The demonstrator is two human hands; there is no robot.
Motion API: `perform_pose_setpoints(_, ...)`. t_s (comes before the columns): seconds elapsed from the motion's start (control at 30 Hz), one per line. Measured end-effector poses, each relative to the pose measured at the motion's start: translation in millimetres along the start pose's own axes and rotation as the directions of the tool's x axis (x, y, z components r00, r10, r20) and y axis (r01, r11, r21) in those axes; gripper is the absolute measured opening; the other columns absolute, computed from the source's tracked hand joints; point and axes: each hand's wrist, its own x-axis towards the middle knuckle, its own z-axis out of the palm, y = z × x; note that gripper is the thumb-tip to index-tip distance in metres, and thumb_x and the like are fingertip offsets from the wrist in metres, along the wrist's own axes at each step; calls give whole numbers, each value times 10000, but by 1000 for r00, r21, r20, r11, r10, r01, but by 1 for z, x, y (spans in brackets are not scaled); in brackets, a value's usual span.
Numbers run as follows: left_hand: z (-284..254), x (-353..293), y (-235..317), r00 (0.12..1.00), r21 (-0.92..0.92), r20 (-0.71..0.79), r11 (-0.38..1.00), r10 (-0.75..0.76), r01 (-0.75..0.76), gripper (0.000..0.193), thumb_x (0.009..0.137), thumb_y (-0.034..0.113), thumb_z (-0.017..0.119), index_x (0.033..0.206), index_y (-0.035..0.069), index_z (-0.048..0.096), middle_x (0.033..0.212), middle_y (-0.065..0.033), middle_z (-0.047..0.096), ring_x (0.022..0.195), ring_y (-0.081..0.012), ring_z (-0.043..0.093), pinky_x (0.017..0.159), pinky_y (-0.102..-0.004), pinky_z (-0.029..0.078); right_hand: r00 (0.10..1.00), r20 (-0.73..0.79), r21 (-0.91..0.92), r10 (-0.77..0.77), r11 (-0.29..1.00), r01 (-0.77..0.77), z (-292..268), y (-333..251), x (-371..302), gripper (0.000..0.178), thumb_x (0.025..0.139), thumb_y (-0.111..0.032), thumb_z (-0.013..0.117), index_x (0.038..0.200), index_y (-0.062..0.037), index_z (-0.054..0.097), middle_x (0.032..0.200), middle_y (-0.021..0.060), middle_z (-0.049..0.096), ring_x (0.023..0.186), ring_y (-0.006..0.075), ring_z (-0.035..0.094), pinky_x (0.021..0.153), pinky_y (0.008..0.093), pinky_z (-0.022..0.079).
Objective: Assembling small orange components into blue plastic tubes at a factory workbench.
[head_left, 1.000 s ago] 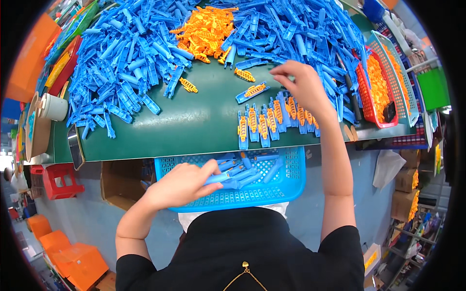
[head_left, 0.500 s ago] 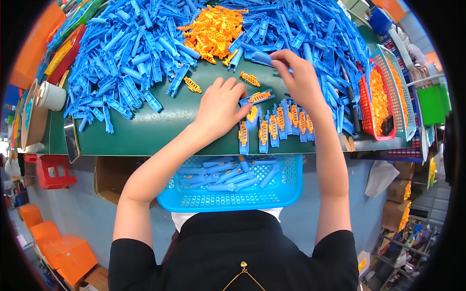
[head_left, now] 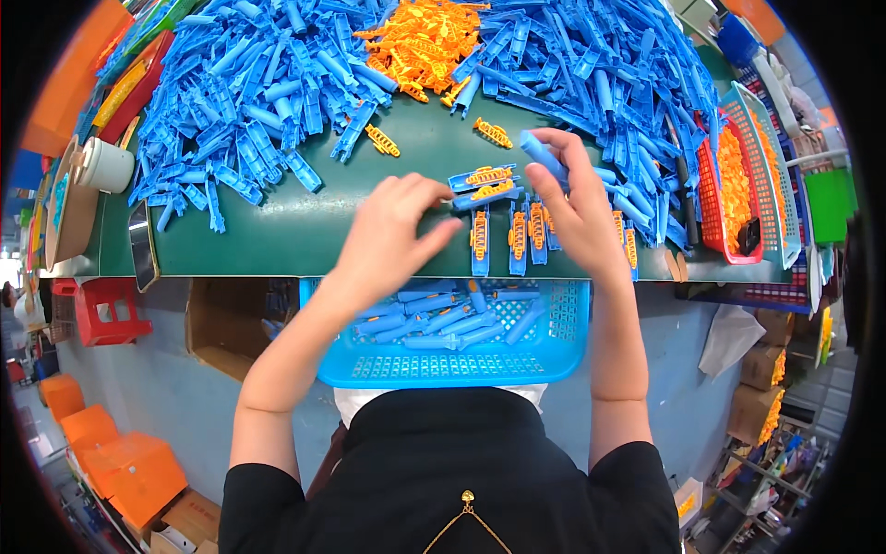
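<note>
My right hand holds a blue plastic half-shell between thumb and fingers, above the table. My left hand is open, thumb spread from the fingers. Its fingertips are beside two blue shells with orange ribbed inserts, the nearer shell and the farther one, both lying crosswise. Below them stands a row of similar filled shells, pointing toward me; my right hand hides part of it. Loose orange inserts lie farther off, one to the right and another to the left.
Blue shells are heaped across the back of the green table, around a pile of orange inserts. A blue basket of closed blue pieces sits at my lap. At right stands a red basket of orange parts.
My right hand has lifted a blue shell off the table by the heap and brought it nearer. My left hand has let go of an orange insert, which now sits in the nearer crosswise shell.
</note>
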Motion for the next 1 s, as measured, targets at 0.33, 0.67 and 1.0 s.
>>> perform_pose_setpoints(0.33, 27, 13, -1, 997, -25, -70, 1000, -16, 14, 219, 749, 119, 687, 934, 49, 593, 793, -78, 600, 706, -255, 583, 632, -348, 466, 983, 46, -77, -178, 980, 181, 1, 7, -11, 244, 820, -71, 619, 1047, 11, 580, 1031, 105, 589, 950, 193, 566, 844, 272, 417)
perform_pose_setpoints(0.67, 16, 25, -20, 969, 77, -147, 979, 200, -190, 123, 773, 35, 628, 877, 23, 563, 804, -110, 553, 753, -298, 567, 651, -372, 457, 982, 19, -81, -190, 978, 191, -3, 13, -13, 299, 756, -66, 673, 1044, -1, 630, 1121, 122, 607, 1022, 226, 570, 890, 313, 418)
perform_pose_setpoints(1.0, -24, -17, 4, 970, -645, -114, 759, -215, 92, 143, 874, 17, 560, 1009, -8, 519, 1031, -127, 610, 916, -183, 610, 775, -300, 490, 957, 68, 81, -283, 957, 278, 21, -26, -29, 336, 691, -40, 716, 1021, -7, 656, 1174, 141, 597, 991, 228, 605, 808, 300, 479)
